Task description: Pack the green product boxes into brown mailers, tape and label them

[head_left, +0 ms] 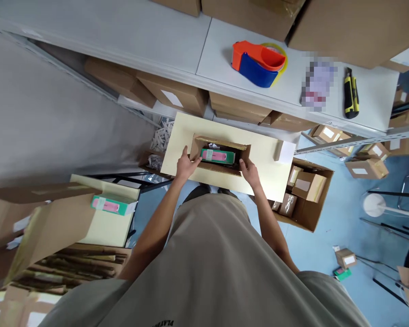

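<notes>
An open cardboard box (221, 169) sits on a cream-coloured table in front of me. Inside it lies a green retail box with a pink picture (216, 156), with some crumpled material beside it. My left hand (187, 165) holds the box's left end, thumb over the near edge and index finger stretched along the side. At the opposite end, my right hand (250, 174) grips the near right corner, its thumb at the rim. The fingers beneath each hand are partly hidden.
A small white box (285, 151) stands at the table's right end. The shelf above bears a tape dispenser (259, 63), a box cutter (351, 94) and cartons. A large carton of parcels (313, 213) is at right. Another green box (111, 205) lies on a stand at left.
</notes>
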`<state>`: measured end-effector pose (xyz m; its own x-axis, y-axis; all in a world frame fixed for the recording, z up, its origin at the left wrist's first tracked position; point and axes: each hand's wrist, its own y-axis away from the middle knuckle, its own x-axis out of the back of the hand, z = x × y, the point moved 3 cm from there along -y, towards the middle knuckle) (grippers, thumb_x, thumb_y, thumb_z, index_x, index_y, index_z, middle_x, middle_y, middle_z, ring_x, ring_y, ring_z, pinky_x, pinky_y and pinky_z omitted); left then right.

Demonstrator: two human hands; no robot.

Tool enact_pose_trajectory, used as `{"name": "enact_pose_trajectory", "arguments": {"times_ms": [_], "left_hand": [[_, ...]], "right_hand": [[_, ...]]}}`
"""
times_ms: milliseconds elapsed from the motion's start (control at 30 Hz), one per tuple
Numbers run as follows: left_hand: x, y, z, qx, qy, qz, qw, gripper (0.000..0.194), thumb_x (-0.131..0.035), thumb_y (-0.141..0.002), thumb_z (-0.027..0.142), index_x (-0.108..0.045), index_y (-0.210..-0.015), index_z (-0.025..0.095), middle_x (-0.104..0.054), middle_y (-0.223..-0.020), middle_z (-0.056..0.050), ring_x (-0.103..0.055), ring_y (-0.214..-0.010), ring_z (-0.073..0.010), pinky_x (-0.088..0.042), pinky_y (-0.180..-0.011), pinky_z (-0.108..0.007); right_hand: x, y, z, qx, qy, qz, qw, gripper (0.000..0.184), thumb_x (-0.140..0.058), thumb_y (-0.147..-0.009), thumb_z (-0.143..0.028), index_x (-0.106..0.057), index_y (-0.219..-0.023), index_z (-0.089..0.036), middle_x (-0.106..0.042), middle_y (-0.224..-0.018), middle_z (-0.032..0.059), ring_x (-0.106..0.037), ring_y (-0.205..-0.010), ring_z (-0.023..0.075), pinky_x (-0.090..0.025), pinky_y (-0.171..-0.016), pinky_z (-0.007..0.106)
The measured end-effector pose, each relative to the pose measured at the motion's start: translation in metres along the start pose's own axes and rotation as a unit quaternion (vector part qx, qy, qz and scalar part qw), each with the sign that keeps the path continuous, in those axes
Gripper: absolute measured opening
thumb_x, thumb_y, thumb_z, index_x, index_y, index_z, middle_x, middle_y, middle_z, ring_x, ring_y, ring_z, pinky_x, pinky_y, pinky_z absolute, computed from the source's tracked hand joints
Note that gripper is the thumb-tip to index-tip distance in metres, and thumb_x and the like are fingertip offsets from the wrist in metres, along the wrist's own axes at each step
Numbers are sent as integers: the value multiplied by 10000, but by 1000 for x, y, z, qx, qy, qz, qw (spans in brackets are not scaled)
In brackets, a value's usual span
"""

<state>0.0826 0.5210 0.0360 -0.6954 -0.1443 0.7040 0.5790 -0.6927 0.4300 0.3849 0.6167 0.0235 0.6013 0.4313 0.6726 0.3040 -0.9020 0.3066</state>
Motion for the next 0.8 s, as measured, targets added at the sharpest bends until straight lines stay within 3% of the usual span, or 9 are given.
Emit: {"name": "enact_pose_trajectory", "arguments": {"times_ms": [67,200,300,400,533,700,800], "left_hand": [[-1,7,0,5,15,4,1000,919,-838,-916,379,-474,-1722,129,-794,-1468,-202,-743,-1419,-363,-578,-1194,-447],[11,33,-9,10,26,44,999,669,-769,-956,399,-626,-1569,172,-804,-1453,-181,-755,-1393,-362,-603,-1156,-453],[34,62,-29,20,23,76,997,562,-733,-982,438,-672,-1485,194,-837,-1359,-166,-786,-1314,-374,-625,-1092,-449],[68,99,-65,57,21,117,991,485,-711,-1006,478,-700,-1401,197,-847,-1291,-163,-797,-1261,-389,-624,-1043,-443],[125,163,-135,132,43,192,971,413,-670,-1037,473,-717,-1332,187,-847,-1222,-157,-809,-1181,-386,-613,-980,-423],[198,262,-243,206,77,324,920,484,-635,-1048,521,-702,-1402,197,-853,-1174,-118,-810,-1124,-358,-602,-957,-401],[228,319,-305,254,93,384,883,492,-619,-1045,561,-721,-1377,213,-851,-1129,-101,-809,-1098,-355,-605,-941,-401]], "right_hand": [[-4,0,-6,-19,-10,-44,999,566,-231,-1179,-616,-659,-1141,-247,-771,-929,107,-699,-844,301,-554,-829,396],[3,11,-30,-9,28,-21,999,534,-219,-1182,-550,-655,-1156,-244,-793,-1004,133,-714,-882,312,-528,-838,389],[3,21,-58,21,62,-25,998,549,-231,-1183,-558,-677,-1146,-240,-804,-1025,148,-731,-913,332,-531,-845,395],[-16,31,-98,73,79,-45,993,556,-267,-1179,-590,-702,-1135,-246,-816,-1045,156,-744,-951,347,-538,-851,399],[-75,53,-170,157,80,-97,980,563,-301,-1164,-635,-707,-1050,-262,-820,-1028,145,-736,-941,336,-544,-865,412],[-181,115,-269,272,77,-191,940,548,-326,-1164,-617,-711,-1011,-258,-823,-1046,140,-749,-984,332,-561,-901,431],[-247,160,-317,316,88,-241,913,543,-343,-1168,-606,-728,-1031,-249,-834,-1072,146,-762,-1033,339,-576,-914,429]]}}
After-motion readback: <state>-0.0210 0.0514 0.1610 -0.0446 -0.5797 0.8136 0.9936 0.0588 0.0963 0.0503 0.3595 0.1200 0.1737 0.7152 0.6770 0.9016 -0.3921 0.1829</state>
